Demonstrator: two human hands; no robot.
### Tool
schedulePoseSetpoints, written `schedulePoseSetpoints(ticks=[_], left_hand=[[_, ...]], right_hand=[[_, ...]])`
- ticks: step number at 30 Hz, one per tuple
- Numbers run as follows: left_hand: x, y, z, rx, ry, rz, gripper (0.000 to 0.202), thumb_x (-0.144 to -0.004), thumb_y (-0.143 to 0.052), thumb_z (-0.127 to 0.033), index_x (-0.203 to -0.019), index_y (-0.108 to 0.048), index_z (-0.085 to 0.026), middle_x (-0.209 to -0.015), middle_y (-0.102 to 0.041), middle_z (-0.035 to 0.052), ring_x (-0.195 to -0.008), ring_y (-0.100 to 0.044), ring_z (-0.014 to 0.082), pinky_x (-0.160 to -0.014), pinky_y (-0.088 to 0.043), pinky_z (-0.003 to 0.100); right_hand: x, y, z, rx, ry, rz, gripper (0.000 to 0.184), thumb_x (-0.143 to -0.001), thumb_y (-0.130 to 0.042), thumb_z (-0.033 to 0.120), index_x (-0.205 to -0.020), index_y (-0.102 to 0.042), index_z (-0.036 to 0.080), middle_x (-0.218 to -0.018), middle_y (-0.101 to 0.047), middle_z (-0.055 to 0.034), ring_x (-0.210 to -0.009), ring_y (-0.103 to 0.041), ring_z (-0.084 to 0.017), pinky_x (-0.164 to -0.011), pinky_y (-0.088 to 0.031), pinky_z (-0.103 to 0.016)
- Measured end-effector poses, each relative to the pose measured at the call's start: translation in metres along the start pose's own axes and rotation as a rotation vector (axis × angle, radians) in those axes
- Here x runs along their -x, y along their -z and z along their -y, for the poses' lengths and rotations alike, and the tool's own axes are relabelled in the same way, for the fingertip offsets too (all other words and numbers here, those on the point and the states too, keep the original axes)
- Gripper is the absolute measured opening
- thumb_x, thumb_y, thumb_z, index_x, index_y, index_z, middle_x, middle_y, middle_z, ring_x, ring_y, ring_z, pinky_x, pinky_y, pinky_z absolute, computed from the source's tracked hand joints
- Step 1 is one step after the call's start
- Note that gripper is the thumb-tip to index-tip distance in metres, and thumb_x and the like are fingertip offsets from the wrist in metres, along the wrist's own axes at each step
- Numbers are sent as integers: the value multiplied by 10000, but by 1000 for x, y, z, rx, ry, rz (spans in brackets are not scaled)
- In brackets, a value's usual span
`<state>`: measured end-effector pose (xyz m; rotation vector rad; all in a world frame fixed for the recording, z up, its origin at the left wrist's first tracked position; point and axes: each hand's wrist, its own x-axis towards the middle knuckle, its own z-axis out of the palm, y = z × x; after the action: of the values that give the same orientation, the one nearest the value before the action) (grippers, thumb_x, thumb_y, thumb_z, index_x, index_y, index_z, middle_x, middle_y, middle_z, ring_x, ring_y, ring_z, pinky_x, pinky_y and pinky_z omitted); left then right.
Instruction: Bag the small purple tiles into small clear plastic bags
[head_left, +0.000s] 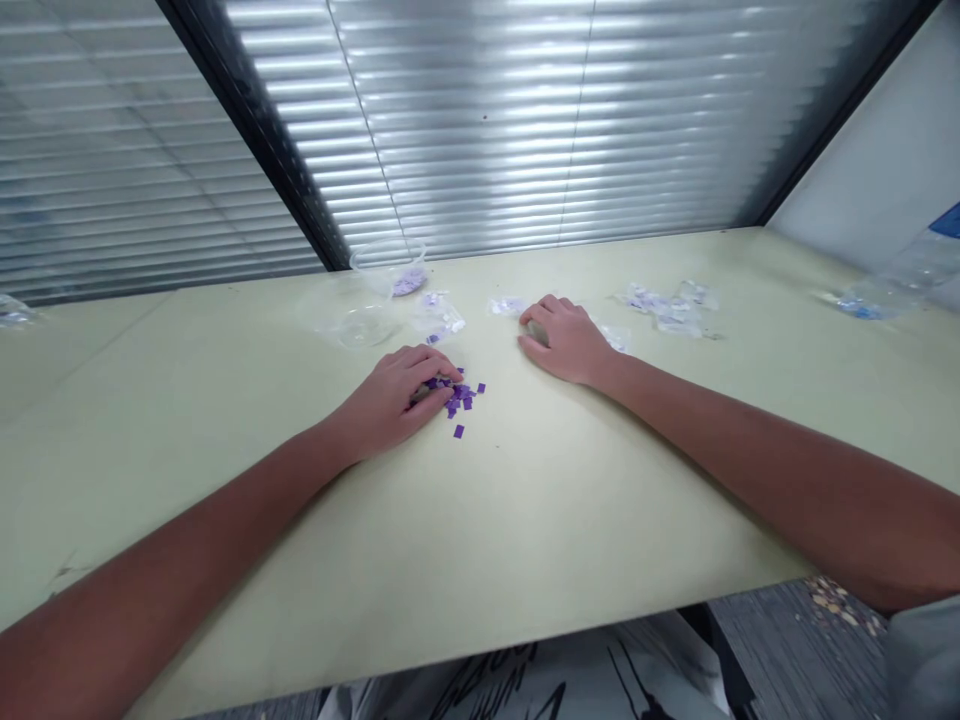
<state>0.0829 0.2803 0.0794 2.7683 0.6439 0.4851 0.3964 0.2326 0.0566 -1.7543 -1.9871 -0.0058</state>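
My left hand (409, 395) rests on the pale table. Its thumb and fingers curve apart at the edge of a loose heap of small purple squares (460, 397), touching some and partly hiding them. One purple square lies slightly apart on the near side of the heap. Farther right, my right hand (564, 342) lies on the table, thumb and fingers bent with a gap between them and nothing visible inside. Small clear packets of pale pieces (508, 306) sit just left of its fingertips, and another packet (615, 338) shows partly behind the hand.
Behind my left hand stand a clear plastic cup or bag with lilac pieces (409, 281), a clear round lid (366, 326) and a clear packet (442, 316). More clear packets (671, 306) lie back right. A clear bottle (900, 280) is at the right edge. Window blinds (480, 120) rise behind.
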Motion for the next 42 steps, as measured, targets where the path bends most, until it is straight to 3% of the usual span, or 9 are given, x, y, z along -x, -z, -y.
schedulePoseSetpoints(ticks=[42], left_hand=[[-1,0,-1,12,0,-7,240,-1078,-539,-368,-1203,-724,-282,-1262,-734,67,-1178,-672,274,-1090,-494,473]], right_hand=[[0,-1,-2,-1,-4,9,331,-992,-539,373,-1233,-683,198,-1298,-676,-167,-1215,-593,-373,-1066,-455,-535]])
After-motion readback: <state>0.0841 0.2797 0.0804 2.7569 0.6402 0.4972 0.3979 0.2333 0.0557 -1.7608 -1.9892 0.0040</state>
